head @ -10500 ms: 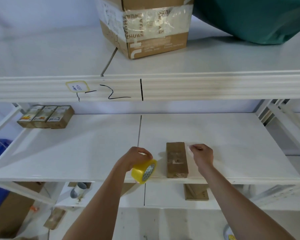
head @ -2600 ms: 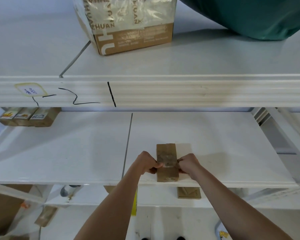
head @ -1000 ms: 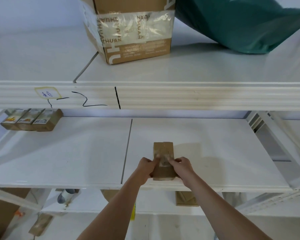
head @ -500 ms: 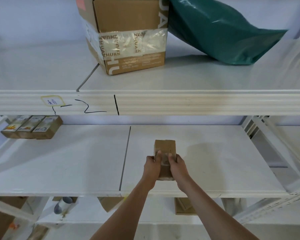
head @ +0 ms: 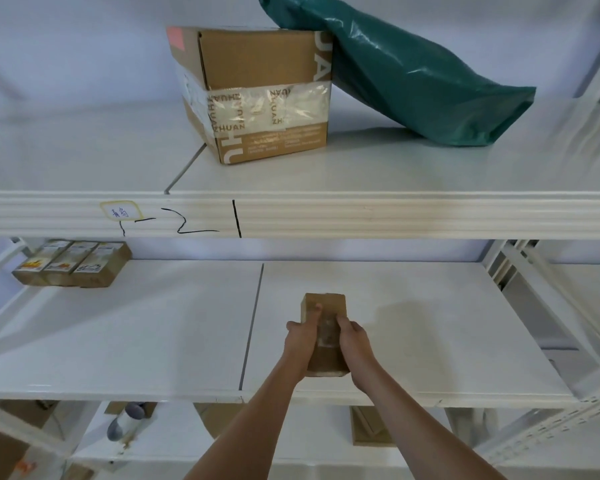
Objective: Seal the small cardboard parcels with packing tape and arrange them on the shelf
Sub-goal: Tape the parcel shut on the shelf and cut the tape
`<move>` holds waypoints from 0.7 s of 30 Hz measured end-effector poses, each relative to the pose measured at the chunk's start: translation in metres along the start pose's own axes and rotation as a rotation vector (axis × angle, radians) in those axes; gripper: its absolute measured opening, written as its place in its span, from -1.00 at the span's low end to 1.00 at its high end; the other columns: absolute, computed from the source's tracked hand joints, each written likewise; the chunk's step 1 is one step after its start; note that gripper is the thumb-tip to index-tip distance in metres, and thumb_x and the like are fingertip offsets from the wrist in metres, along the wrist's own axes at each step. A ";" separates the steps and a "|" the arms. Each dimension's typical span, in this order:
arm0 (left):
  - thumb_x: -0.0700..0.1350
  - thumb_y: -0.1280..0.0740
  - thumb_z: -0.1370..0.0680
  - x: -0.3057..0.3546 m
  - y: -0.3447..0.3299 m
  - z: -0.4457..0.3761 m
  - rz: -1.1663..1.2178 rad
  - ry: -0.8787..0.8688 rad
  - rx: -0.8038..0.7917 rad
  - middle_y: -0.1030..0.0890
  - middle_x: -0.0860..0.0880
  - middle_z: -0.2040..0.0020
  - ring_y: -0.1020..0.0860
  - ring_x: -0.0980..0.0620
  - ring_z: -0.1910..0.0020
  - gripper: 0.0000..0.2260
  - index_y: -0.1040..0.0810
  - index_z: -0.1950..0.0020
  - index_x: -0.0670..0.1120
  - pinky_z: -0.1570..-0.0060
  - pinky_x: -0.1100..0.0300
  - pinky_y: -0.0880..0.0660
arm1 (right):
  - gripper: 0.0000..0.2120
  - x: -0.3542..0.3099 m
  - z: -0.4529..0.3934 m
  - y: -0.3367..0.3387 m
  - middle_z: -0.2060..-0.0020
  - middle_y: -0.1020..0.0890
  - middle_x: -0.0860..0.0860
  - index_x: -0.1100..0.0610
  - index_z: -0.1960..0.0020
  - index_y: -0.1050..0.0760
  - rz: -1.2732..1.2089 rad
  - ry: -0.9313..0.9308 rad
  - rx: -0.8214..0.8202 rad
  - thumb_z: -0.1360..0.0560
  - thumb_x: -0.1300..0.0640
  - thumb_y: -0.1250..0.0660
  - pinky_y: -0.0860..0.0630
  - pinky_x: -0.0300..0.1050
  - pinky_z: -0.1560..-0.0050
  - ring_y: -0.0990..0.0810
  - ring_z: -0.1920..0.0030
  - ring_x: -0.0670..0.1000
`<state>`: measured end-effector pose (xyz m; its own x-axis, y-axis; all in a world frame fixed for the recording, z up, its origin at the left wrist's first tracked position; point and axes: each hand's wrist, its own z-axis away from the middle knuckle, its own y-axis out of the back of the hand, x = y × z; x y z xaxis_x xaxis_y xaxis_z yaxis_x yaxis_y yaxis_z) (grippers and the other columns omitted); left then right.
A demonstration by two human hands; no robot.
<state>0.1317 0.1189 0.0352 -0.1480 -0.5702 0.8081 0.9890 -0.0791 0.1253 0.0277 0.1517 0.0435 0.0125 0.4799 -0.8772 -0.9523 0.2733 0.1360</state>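
Observation:
A small brown cardboard parcel point(head: 327, 308) lies lengthwise on the white middle shelf point(head: 430, 341), near its front edge. A strip of clear tape crosses its top. My left hand point(head: 302, 336) grips its left side, thumb pressed on top. My right hand point(head: 352, 341) grips its right side. Three more small parcels point(head: 73, 265) with printed labels sit side by side at the shelf's far left back. No tape roll is in view.
On the upper shelf stand a large taped cardboard box point(head: 257, 95) and a green plastic bag point(head: 413, 74) leaning on it. Below the middle shelf I see a flat cardboard piece point(head: 368, 426), a grey bottle point(head: 123, 422) and more cardboard. White uprights point(head: 520, 268) flank the right.
My hands have slid from the parcel's ends to its long sides and now clasp it. The camera has tilted upward. The yellow tape roll from the earliest frame is gone from my left hand.

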 end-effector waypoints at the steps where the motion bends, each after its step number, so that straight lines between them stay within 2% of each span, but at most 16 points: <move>1: 0.41 -0.21 -0.54 0.000 -0.002 0.000 -0.015 -0.023 0.023 -0.58 -0.13 -0.16 -0.60 -0.12 -0.09 -0.36 -0.35 -0.32 -0.10 -0.14 -0.06 -0.57 | -0.59 -0.001 0.000 0.000 -0.07 -0.65 0.05 0.11 -0.29 -0.49 0.010 0.010 -0.007 -0.68 -0.14 -0.08 -0.59 0.06 -0.11 -0.63 -0.06 0.08; 6: 0.41 -0.19 -0.55 0.006 0.000 0.001 -0.103 -0.137 0.068 -0.66 -0.09 -0.03 -0.64 -0.09 0.02 -0.38 -0.57 -0.20 -0.12 -0.14 -0.04 -0.58 | -0.63 -0.010 0.007 0.006 -0.11 -0.62 0.02 0.08 -0.27 -0.44 0.118 0.103 -0.107 -0.69 -0.16 -0.10 -0.54 -0.07 -0.08 -0.61 -0.08 0.00; 11: 0.38 -0.16 -0.58 0.009 -0.005 0.004 -0.156 -0.160 0.077 -0.65 -0.11 -0.04 -0.63 -0.10 0.01 -0.39 -0.57 -0.20 -0.15 -0.15 -0.02 -0.58 | -0.67 -0.013 0.007 0.007 -0.08 -0.64 0.00 0.06 -0.26 -0.46 0.120 0.143 -0.088 -0.71 -0.12 -0.09 -0.54 -0.12 -0.02 -0.62 -0.03 -0.04; 14: 0.43 -0.13 -0.55 0.013 0.002 0.003 -0.049 -0.136 -0.129 -0.69 -0.13 -0.08 -0.66 -0.11 -0.05 -0.33 -0.59 -0.25 -0.12 -0.21 -0.07 -0.58 | -0.59 -0.014 0.005 0.012 -0.10 -0.63 0.02 0.07 -0.28 -0.46 0.091 0.076 -0.088 -0.69 -0.19 -0.06 -0.56 -0.04 -0.10 -0.62 -0.08 0.03; 17: 0.27 -0.27 -0.60 0.016 0.013 0.004 0.119 -0.087 -0.389 -0.69 -0.15 -0.13 -0.66 -0.15 -0.14 -0.50 -0.57 -0.31 -0.10 -0.24 -0.09 -0.57 | -0.56 -0.017 -0.002 0.023 -0.10 -0.69 0.05 0.06 -0.28 -0.51 -0.007 -0.009 -0.209 -0.67 -0.23 -0.10 -0.60 0.06 -0.21 -0.66 -0.12 0.08; 19: 0.10 -0.39 -0.59 0.014 0.021 0.003 0.107 -0.072 -0.481 -0.68 -0.16 -0.18 -0.65 -0.15 -0.17 -0.56 -0.53 -0.36 -0.12 -0.21 -0.05 -0.59 | -0.66 -0.019 -0.004 0.032 -0.10 -0.72 0.02 0.04 -0.30 -0.52 -0.045 -0.023 -0.343 -0.66 -0.14 -0.23 -0.59 0.05 -0.25 -0.68 -0.15 0.05; 21: 0.06 -0.45 -0.56 0.011 0.030 0.001 0.076 -0.048 -0.531 -0.66 -0.15 -0.22 -0.64 -0.15 -0.21 -0.56 -0.52 -0.37 -0.09 -0.19 -0.06 -0.60 | -0.68 -0.022 -0.003 0.039 -0.13 -0.71 -0.01 0.03 -0.35 -0.49 0.007 -0.040 -0.419 -0.63 -0.04 -0.33 -0.62 -0.04 -0.17 -0.67 -0.16 0.01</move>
<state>0.1595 0.1106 0.0485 -0.0640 -0.5535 0.8304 0.8627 -0.4490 -0.2328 -0.0107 0.1494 0.0663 0.0096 0.5152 -0.8570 -0.9940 -0.0887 -0.0644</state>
